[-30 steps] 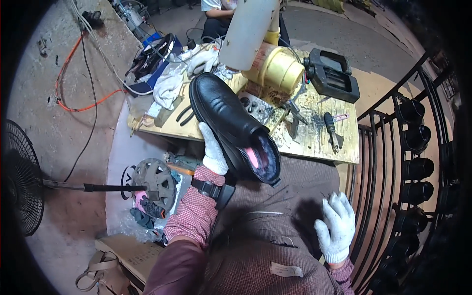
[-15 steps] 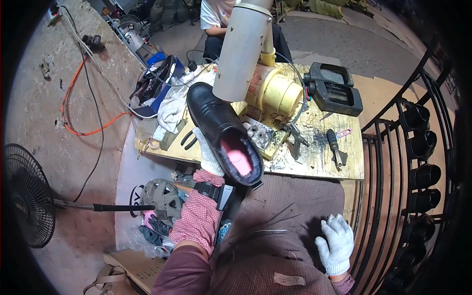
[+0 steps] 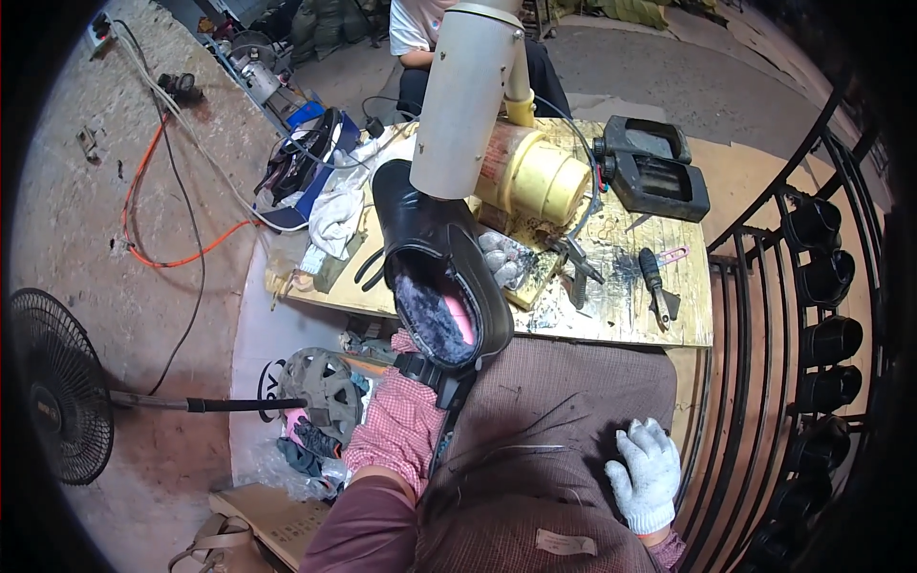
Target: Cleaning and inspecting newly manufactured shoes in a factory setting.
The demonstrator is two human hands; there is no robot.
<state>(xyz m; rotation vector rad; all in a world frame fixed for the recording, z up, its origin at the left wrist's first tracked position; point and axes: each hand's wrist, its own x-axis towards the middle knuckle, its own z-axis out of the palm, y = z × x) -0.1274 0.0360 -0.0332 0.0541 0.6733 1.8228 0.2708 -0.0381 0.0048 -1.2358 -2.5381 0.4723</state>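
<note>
A black leather shoe with a grey furry lining and a pink insole is held over the near left part of the workbench. Its toe points away from me, beside and partly below the mouth of a pale grey metal tube. My left hand grips the shoe from beneath, its fingers hidden behind it; only the checked red sleeve and a dark wristband show. White-gloved, my right hand rests on my lap with the fingers partly spread, holding nothing.
A yellow machine, pliers-like tool, black-handled knife and black plastic case occupy the bench. A black rack with several shoes stands right; a fan stands left. A person sits beyond.
My left hand has rolled the shoe, turning its opening leftward and showing more of its right side. The gloved fingers have gone out of sight behind it. My right hand stays on my lap.
</note>
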